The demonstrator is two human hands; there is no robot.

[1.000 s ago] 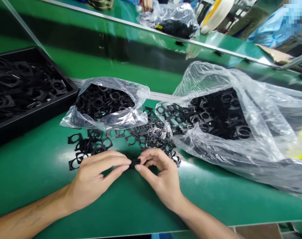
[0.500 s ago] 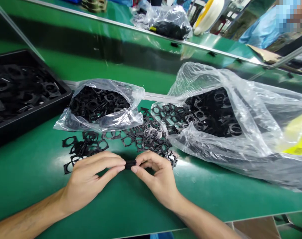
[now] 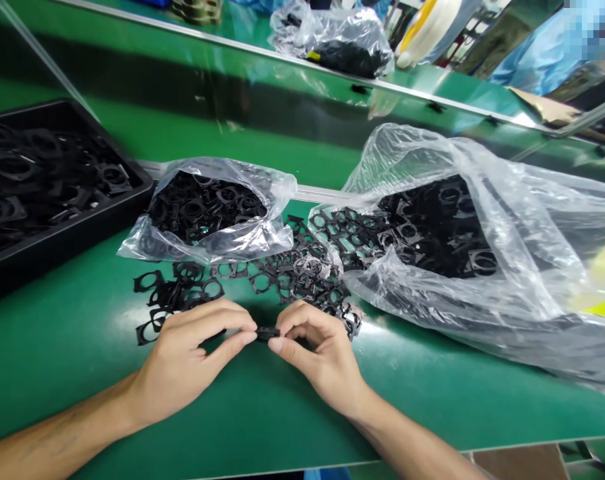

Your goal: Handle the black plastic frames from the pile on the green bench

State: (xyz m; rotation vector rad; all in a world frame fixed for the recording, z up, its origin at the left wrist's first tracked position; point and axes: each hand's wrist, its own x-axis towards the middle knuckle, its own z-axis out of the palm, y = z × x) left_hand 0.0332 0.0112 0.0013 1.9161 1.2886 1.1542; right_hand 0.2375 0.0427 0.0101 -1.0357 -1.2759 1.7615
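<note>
Two bare hands meet low in the centre of the view, over a shiny green counter point(image 3: 432, 387). The left hand point(image 3: 182, 363) and the right hand point(image 3: 322, 360) pinch between them one small black plastic part point(image 3: 268, 333), each hand gripping an end with thumb and forefinger closed on it; the part is held just above the counter surface, in the narrow space where the fingertips of both hands nearly touch. Its exact shape is too small and too covered to make out. Just beyond the hands lies a loose scatter of flat black plastic frames with round openings point(image 3: 262, 280), spread on the counter. Behind that scatter, to the left, sits a small clear plastic bag full of the same black frames point(image 3: 207, 210), its mouth open toward the right. To the right lies a much larger clear plastic bag point(image 3: 482, 253), crumpled and open toward the hands, with more black frames spilling from its mouth onto the counter. At the far left edge stands a black rectangular plastic tray point(image 3: 72, 233) holding black parts. Further back, past a metal rail, another clear bag with dark contents point(image 3: 337, 40) rests on a second green surface, and a person in pale blue clothing point(image 3: 537, 53) is partly visible at the upper right.
</note>
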